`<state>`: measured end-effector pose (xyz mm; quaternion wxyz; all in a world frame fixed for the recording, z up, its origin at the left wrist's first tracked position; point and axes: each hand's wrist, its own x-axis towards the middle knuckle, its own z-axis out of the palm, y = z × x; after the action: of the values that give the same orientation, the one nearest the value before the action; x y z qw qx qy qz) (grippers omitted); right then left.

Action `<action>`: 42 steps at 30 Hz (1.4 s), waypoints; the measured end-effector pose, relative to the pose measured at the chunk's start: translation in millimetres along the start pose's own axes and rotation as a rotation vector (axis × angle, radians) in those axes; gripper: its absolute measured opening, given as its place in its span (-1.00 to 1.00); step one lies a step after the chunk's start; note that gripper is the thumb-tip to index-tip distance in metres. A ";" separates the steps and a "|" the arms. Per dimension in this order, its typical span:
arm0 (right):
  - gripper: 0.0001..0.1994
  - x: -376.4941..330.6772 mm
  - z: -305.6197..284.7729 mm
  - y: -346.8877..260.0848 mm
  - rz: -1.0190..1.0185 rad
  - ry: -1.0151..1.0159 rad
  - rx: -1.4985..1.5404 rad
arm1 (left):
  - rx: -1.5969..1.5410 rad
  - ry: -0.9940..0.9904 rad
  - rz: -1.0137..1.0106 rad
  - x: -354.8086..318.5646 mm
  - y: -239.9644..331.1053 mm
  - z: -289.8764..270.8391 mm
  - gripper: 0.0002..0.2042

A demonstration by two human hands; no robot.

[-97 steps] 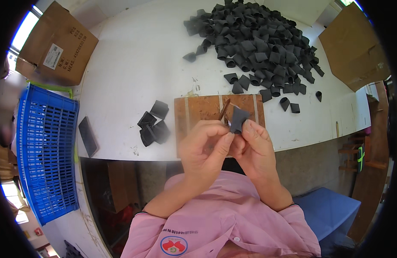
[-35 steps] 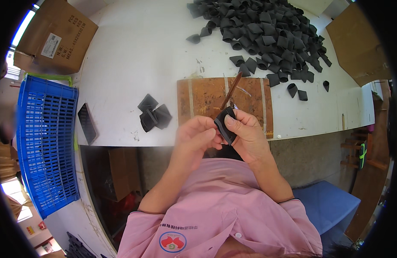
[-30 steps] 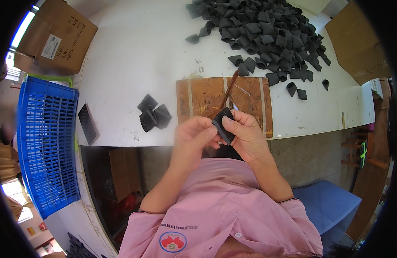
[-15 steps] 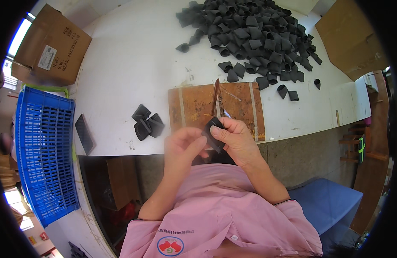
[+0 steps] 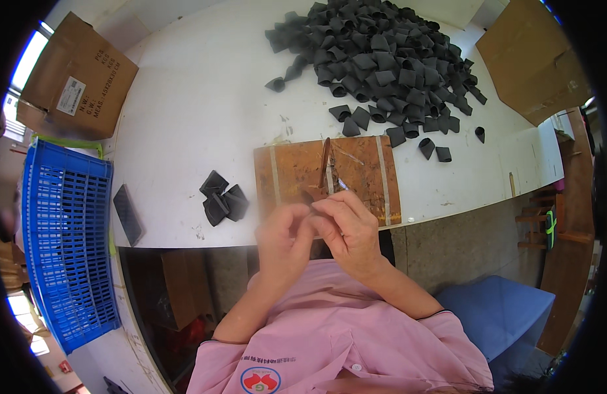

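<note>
The left hand (image 5: pixel 282 238) and right hand (image 5: pixel 346 226) are pressed together above the brown wooden board (image 5: pixel 297 174). Whether anything is clamped between them cannot be told. A small pile of black folded pieces (image 5: pixel 223 199) is seen nearby.

Piece betw. hands (image 5: pixel 316 230) hidden.

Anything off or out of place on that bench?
Nothing damaged or spilled. A few black pieces lie strayed from the big pile, toward the wooden board. A flat black strip sits alone near the blue crate.

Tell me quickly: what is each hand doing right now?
Left hand: fingers curled, meeting the right; contents hidden.
Right hand: fingers curled at the wooden board's edge; contents hidden.
</note>
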<state>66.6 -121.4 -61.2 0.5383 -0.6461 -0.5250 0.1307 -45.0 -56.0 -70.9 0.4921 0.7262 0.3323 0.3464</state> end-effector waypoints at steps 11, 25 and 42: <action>-0.94 5.2 8.7 13.3 -0.031 0.089 -0.275 | -0.654 0.187 -0.442 14.8 17.1 4.6 -0.86; -0.84 26.3 -29.9 2.6 0.739 -0.264 1.050 | -0.738 0.065 -0.419 31.5 26.2 -0.9 -0.87; -0.83 81.3 -31.3 -4.6 0.047 0.008 0.174 | -0.571 0.122 0.028 74.2 54.6 -5.5 -0.76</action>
<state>120.8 -72.9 -13.1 0.5914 -0.6095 -0.4943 0.1856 -1.8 -8.3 -4.7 0.6509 0.5406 0.2405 0.4757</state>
